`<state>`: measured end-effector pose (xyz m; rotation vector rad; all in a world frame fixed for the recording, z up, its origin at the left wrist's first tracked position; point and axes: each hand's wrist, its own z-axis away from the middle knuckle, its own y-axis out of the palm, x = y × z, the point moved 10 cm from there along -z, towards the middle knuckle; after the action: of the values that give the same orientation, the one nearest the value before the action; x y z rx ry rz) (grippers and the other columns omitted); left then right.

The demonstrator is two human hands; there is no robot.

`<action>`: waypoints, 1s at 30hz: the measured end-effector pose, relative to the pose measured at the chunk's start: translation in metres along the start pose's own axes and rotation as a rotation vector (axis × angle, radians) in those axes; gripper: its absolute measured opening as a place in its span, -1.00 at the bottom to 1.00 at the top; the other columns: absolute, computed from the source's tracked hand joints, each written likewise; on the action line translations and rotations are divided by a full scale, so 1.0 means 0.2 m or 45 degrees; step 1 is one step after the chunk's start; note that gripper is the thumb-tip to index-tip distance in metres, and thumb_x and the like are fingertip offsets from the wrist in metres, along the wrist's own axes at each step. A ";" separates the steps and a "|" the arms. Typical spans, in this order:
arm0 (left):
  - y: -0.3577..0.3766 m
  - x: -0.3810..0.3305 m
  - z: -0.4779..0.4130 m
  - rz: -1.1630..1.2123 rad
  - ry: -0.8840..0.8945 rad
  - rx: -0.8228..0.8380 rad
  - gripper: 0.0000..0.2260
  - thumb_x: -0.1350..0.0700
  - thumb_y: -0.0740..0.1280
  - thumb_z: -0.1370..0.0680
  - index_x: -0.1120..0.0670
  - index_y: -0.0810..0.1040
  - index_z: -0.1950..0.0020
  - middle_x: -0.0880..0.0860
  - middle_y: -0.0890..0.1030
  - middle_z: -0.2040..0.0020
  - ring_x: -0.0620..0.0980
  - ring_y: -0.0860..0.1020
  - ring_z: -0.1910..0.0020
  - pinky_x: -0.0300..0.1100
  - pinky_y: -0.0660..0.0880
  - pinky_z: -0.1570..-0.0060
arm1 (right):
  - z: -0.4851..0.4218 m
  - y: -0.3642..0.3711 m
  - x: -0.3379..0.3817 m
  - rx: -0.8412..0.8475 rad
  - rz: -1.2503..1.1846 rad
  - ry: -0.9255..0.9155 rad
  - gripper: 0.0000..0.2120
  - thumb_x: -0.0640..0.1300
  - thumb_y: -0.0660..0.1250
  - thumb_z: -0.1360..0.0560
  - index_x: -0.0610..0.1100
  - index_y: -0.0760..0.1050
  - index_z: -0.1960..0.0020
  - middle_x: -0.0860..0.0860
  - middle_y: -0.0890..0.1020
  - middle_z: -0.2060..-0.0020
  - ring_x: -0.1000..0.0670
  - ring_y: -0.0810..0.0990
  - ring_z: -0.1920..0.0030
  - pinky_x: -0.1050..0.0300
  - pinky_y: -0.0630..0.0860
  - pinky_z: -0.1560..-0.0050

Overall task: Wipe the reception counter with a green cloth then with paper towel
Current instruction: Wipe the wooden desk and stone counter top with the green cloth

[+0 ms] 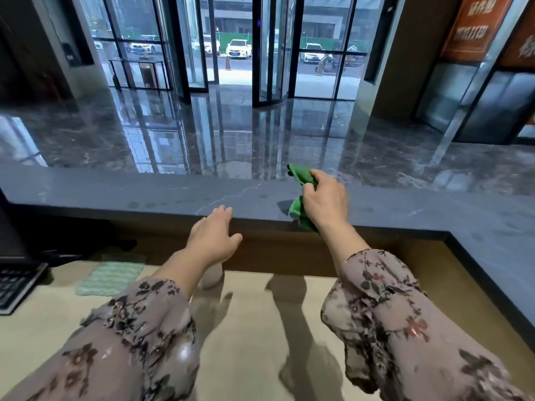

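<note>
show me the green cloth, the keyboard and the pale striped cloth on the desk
green cloth (299,174): head view, its upper bunched end
keyboard (16,285): head view, its keys at the left edge
pale striped cloth (111,277): head view, its middle

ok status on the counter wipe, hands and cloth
Right hand grips green cloth at the counter. Left hand open, fingers on its near edge. Smudges on the stone, nothing in the cloth's path.
</note>
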<state>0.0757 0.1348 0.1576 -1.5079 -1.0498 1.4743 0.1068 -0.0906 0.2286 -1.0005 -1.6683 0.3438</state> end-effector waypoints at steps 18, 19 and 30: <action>0.08 0.03 -0.19 -0.482 0.026 0.257 -0.54 0.06 0.16 -0.61 0.06 0.22 -0.51 0.06 0.24 -0.53 0.03 0.25 -0.48 -0.03 0.08 -0.48 | -0.02 1.06 0.35 0.882 0.643 -0.558 -0.51 0.10 -0.11 -0.64 0.09 0.02 -0.56 -0.11 -0.08 -0.56 -0.13 -0.13 -0.55 -0.09 -0.12 -0.51; 0.08 0.03 -0.20 -0.488 0.024 0.245 -0.55 0.06 0.16 -0.60 0.05 0.25 -0.50 0.05 0.27 -0.51 0.03 0.28 -0.46 -0.02 0.08 -0.48 | -0.04 1.06 0.33 0.883 0.635 -0.565 -0.51 0.10 -0.11 -0.64 0.10 0.01 -0.56 -0.09 -0.08 -0.56 -0.12 -0.13 -0.55 -0.07 -0.12 -0.51; 0.04 0.05 -0.19 -0.306 -0.096 0.149 -0.63 0.18 0.25 -0.57 0.03 0.43 -0.38 0.03 0.51 -0.33 0.05 0.46 -0.30 -0.06 0.20 -0.44 | -0.45 0.31 -0.66 0.560 0.859 -0.019 -0.49 0.10 -0.11 -0.63 0.07 0.02 -0.56 -0.11 -0.02 -0.56 -0.13 -0.05 -0.55 -0.07 -0.02 -0.52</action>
<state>0.1142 0.1424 0.1467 -1.2078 -1.1266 1.4058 0.2197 -0.1766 0.1316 -1.1898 -1.1452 1.1113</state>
